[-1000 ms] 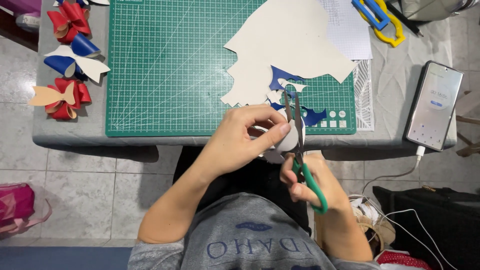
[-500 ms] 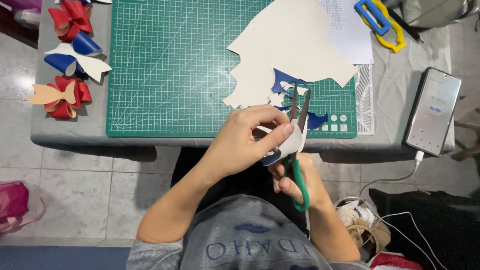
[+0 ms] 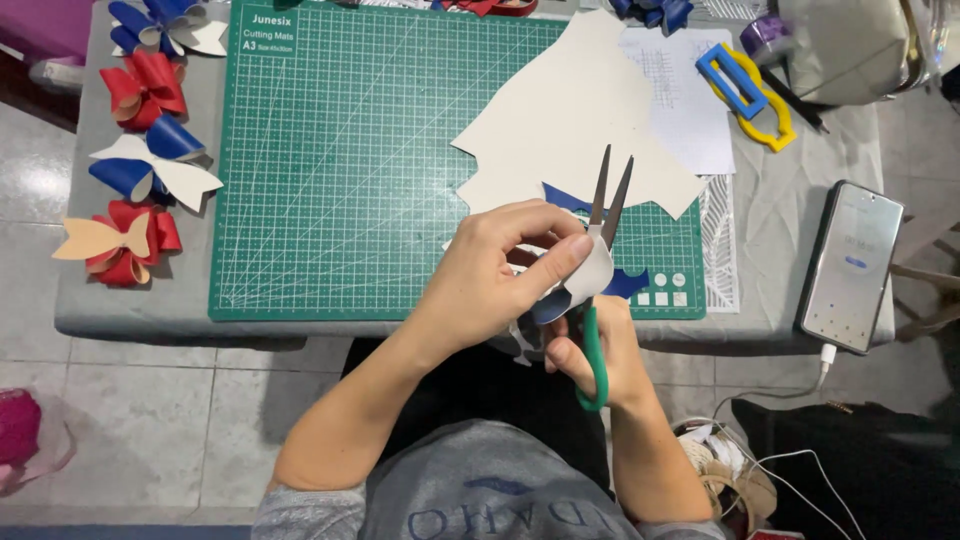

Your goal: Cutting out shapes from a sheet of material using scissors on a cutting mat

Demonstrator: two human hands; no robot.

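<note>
The scene is lit evenly and brightly from above, with no harsh glare. Soft shadows are cast under the left hand point(image 3: 495, 275) and along the near table edge point(image 3: 180, 335). A faint sheen is seen on the green cutting mat point(image 3: 340, 170) and the floor tiles point(image 3: 60, 180). Focus is held sharp throughout; slight wide-angle bending is noticed near the borders.

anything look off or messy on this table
Nothing is spilled or broken. The phone lies at the table's front right edge, its cable hanging off. The cream sheet has a ragged, cut-away lower edge. The right hand holds green-handled scissors open at a small piece pinched by the left hand.
</note>
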